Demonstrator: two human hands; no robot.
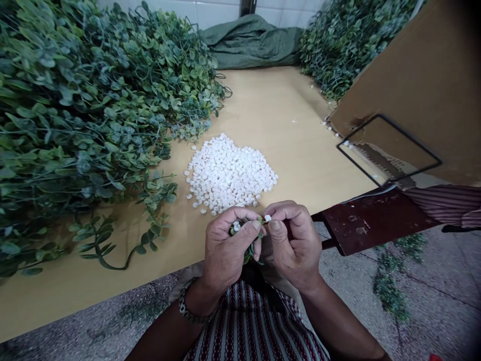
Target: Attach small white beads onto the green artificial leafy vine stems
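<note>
Above the near edge of a tan, smooth-topped table [278, 110], we bend both bare hands over a small green leafy sprig [248, 255]. The thumb and index finger of our left hand [229, 245] pinch its stem, with leaves showing below the fingers and a small whitish tip [236, 226] within their curve. Our right hand [298, 245] meets it from the other side, thumb and index finger pinching a small, round white piece [267, 218] at their very tips, just beside the left thumb; the remaining right fingers curl inward. Just beyond our knuckles lies a loose pile of small, round white pieces [231, 173], with a large heap of green artificial foliage [93, 100] to the left.
</note>
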